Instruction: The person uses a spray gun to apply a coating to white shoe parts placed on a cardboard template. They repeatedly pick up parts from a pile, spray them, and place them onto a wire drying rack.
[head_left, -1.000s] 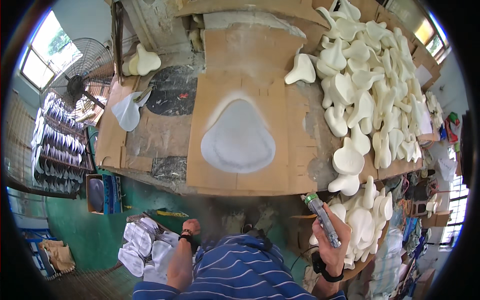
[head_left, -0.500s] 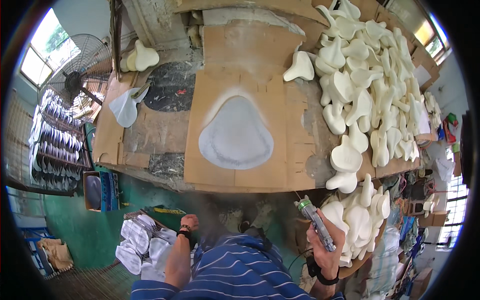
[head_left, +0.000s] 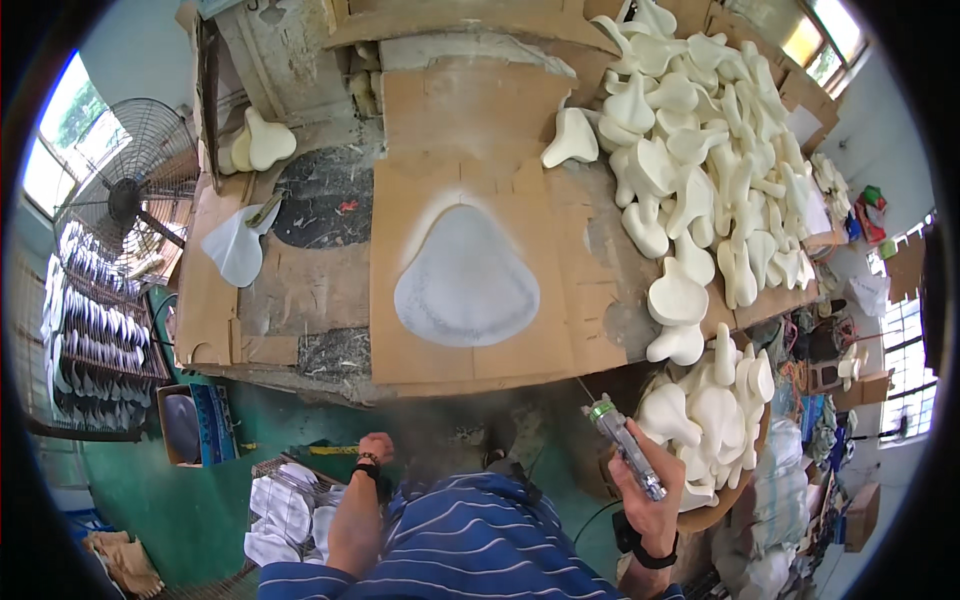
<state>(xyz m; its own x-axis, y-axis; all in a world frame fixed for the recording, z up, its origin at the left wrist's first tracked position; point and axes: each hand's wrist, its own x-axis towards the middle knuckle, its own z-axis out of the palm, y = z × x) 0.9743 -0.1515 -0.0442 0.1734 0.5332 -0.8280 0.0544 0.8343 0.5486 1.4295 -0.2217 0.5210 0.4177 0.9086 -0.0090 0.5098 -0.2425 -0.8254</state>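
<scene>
A spray gun (head_left: 625,447), silver with a green band, is gripped in my right hand (head_left: 650,480), its thin nozzle end aimed up towards the table's front edge. My left hand (head_left: 376,447) hangs at my left side, below that edge, with its fingers curled and nothing visible in them. On a cardboard sheet (head_left: 420,365) in the middle of the table lies a flat, rounded-triangular grey-white piece (head_left: 466,280). Pale overspray rings its upper edge, and a darker speckled band runs along its lower part. Both hands are apart from this piece.
Cream saddle-shaped foam pads (head_left: 690,180) are heaped on the table's right, with more in a round container (head_left: 735,490) below. Another flat piece (head_left: 235,250) lies at left. A standing fan (head_left: 125,200), a rack of grey pieces (head_left: 95,350) and a wire basket (head_left: 262,470) stand left.
The view has turned a little, so the table and heap sit slightly farther left and tilted. My right hand still holds the spray gun; the flat piece lies in place on the cardboard.
</scene>
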